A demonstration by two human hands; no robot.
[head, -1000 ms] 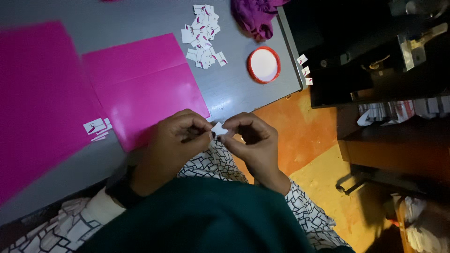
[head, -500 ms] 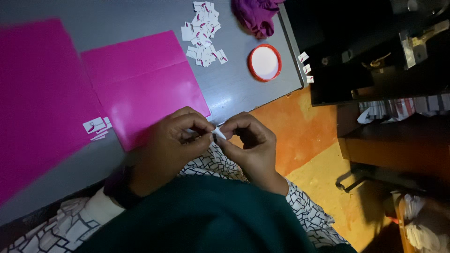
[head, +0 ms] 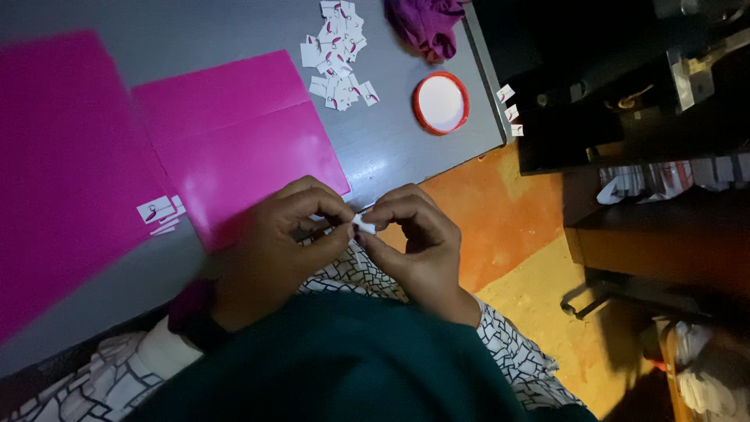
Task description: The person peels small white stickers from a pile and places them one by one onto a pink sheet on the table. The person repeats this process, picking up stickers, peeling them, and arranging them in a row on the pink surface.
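Since a second ago, left hand (head: 273, 250) and right hand (head: 418, 242) have barely shifted; both sets of fingers remain pinched on one small white paper tag (head: 364, 226), so the handling reads as ongoing. Tag sits just off the counter's (head: 406, 156) near edge, over the lap, beside the pink sheet's (head: 234, 148) near corner. Long axis seems to run hand to hand, tilted slightly; facing unclear.

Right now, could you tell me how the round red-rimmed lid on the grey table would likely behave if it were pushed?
The red-rimmed lid lies flat, so it would probably slide rather than roll or tip. It looks thin and likely light. It sits near the edge of the grey table, so a push that way might send it off.
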